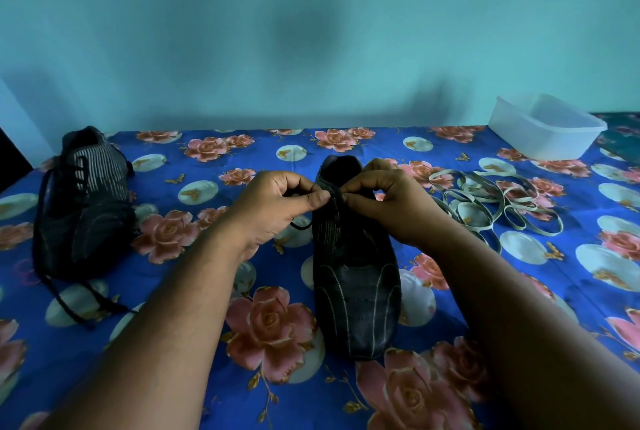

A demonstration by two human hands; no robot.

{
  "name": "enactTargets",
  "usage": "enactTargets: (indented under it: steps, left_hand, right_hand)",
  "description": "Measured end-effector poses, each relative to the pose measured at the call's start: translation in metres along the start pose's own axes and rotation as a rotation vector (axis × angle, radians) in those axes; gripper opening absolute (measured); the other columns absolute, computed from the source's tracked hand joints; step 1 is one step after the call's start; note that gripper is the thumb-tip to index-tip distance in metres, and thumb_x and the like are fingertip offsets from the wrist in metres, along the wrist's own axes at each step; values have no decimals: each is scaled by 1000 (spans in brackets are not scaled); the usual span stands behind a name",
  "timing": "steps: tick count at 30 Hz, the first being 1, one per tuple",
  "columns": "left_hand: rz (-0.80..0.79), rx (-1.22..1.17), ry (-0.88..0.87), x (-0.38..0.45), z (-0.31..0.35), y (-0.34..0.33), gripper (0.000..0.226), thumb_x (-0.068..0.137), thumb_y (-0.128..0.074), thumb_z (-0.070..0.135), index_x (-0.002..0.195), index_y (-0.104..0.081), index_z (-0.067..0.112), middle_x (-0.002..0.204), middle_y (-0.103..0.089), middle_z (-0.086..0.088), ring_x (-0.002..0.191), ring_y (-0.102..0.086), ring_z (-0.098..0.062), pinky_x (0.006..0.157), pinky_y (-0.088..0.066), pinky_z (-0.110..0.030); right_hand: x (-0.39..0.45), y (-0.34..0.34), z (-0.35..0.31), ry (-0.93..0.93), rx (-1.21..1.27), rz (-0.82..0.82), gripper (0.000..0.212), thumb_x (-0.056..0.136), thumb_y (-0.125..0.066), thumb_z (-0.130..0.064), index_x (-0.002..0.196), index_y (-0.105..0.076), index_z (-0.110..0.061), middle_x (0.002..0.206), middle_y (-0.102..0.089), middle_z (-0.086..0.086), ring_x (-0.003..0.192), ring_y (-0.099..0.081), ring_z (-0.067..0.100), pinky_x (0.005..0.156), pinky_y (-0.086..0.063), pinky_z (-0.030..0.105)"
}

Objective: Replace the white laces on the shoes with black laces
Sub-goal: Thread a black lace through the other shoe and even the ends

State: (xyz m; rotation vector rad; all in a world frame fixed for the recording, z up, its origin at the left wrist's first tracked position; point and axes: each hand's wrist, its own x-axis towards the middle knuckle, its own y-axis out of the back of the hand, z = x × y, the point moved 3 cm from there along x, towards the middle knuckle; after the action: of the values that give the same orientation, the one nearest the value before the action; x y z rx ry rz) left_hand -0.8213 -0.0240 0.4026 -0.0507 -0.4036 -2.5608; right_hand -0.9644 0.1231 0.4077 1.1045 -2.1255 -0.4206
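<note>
desk (214,398), floral blue cloth, carrying everything. second shoe (83,208), black-laced, lying well left of the left hand. shoe (356,273) standing under both hands, toe toward the person. clear tub (547,128) sitting far beyond the right hand. white laces (491,208) lying heaped just right of the right hand. left hand (277,204) and right hand (388,201) each pinching the black lace (301,226) over the shoe's throat.

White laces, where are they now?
Head view: the loose pile of flat white laces lies on the floral cloth, right of the centre black shoe, before the plastic tub.

Blue rose-patterned cloth (221,388), black shoes (356,298)
</note>
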Motion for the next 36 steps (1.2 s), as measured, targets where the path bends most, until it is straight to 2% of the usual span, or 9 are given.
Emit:
enactTargets:
  steps: [7, 10, 12, 15, 19, 23, 30, 33, 36]
  left_hand:
    - [-12, 139, 12, 3, -9, 22, 13, 93, -72, 17, 103, -78, 12, 111, -76, 4, 108, -66, 2, 95, -51, -13]
    - [26, 315, -35, 0, -4, 33, 13, 98, -66, 12, 105, -76, 15, 100, -71, 17, 98, -62, 17, 82, -48, -5]
    - [161, 640, -73, 1, -3, 43, 12, 99, -65, 18, 106, -76, 19, 99, -65, 11, 96, -62, -1, 73, -40, -21]
    - [327, 1052, -42, 2, -9, 55, 15, 100, -61, 27, 112, -72, 27, 118, -59, 3, 118, -48, -25, 80, -19, -33]
    - [510, 1088, -32, 1, -19, 69, 18, 101, -58, 28, 114, -71, 32, 127, -55, 2, 125, -39, -28, 89, -26, -43]
    - [653, 1160, 109, 3, -34, 83, 22, 100, -59, 25, 117, -69, 32, 131, -53, -4, 121, -40, -33, 84, -27, -42]
    - [483, 1110, 393, 6, -58, 88, 34, 94, -65, 29, 126, -64, 39, 134, -51, -7, 129, -37, -33, 95, -33, -48]
    - [437, 1092, 309, 5, -43, 83, 48, 94, -61, 16, 136, -56, 40, 140, -52, -4, 130, -44, -31, 98, -35, -49]
    - [193, 811, 111, -1, -15, 63, 32, 94, -63, 11, 117, -65, 34, 117, -64, 4, 104, -61, -21, 88, -50, -40]
  right_hand:
    - [1, 1, 2, -40, -66, -7, 8, 86, -67, -39, 79, -65, -43, 88, -57, -6, 95, -55, 20, 85, -46, 39]
    - [1, 6, 4, -67, 0, -26, 13, 93, -64, -33, 83, -72, -35, 87, -60, -5, 91, -56, 14, 82, -42, 28]
    - [0, 9, 4, -85, 27, -26, 20, 97, -61, -32, 86, -76, -28, 87, -60, -4, 90, -57, 11, 80, -41, 21]
    - [-2, 10, 2, -101, 46, -27, 23, 102, -59, -23, 88, -77, -22, 89, -61, 0, 88, -58, 9, 79, -42, 17]
    - [-2, 11, -1, -104, 61, -26, 25, 102, -58, -24, 87, -77, -22, 87, -60, 0, 83, -57, 8, 77, -41, 18]
    - [-2, 12, -2, -88, 70, -23, 25, 103, -58, -22, 87, -77, -21, 84, -61, 0, 78, -55, 4, 73, -40, 16]
    - [-2, 12, 4, -89, 77, -13, 21, 102, -60, -24, 91, -77, -27, 90, -69, -5, 87, -62, 6, 77, -43, 16]
    - [-1, 14, 3, -89, 98, 5, 17, 101, -61, -22, 95, -76, -28, 93, -73, -11, 90, -65, 2, 78, -44, 13]
    - [-1, 18, 0, -89, 137, 50, 16, 100, -62, -18, 94, -75, -24, 90, -75, -10, 84, -65, -1, 75, -44, 11]
